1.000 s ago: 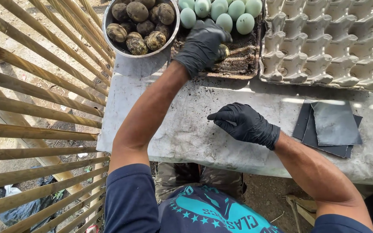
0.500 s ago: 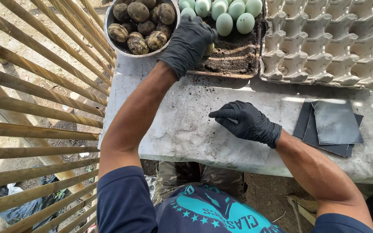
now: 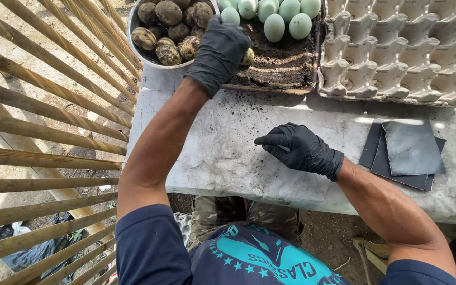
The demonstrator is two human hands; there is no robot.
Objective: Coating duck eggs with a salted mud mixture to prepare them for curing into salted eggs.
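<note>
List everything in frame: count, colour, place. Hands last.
metal bowl: one, silver, top left of the table, against the tray.
mud-coated eggs: about nine showing, dark brown, heaped in the bowl.
tray: one, shallow, holds dark soil, top centre.
pale eggs: about six showing, light blue-green, on the soil at the tray's far end.
coated egg: one, brown and yellowish, in the left hand over the tray.
egg carton: one grey pulp flat, cups empty, top right.
dark sheets: a few, grey-black, stacked at right on the table.
table: one, pale grey, soil-speckled.
bamboo slats: many, tan, left.
left hand: black glove, gripping the coated egg.
right hand: black glove, empty, resting on the table.
</note>
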